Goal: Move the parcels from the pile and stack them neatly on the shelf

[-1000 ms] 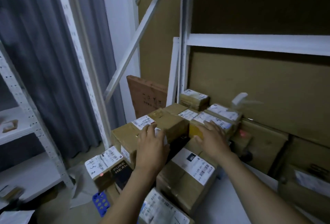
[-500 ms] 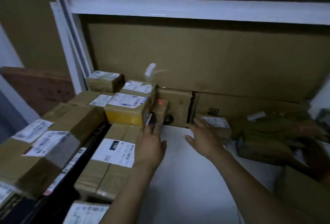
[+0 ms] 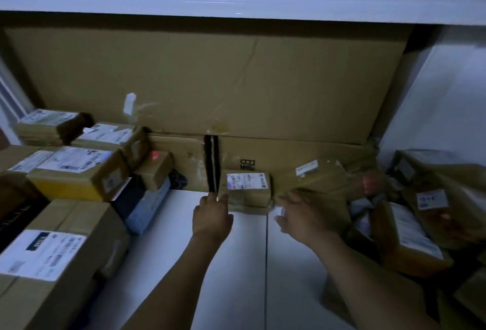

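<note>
Centre of frame: my left hand [image 3: 211,218] and right hand [image 3: 302,218], fingers straight and gripping nothing, flank the small labelled parcel [image 3: 247,190] on the white shelf [image 3: 236,264] against the cardboard backing [image 3: 210,80]; stacked parcels [image 3: 79,174] at left, loose pile [image 3: 410,232] at right.

Stacked parcels [image 3: 76,172] left on shelf [image 3: 236,264]; small parcel [image 3: 247,187] centre-back; loose pile [image 3: 410,214] right.
</note>
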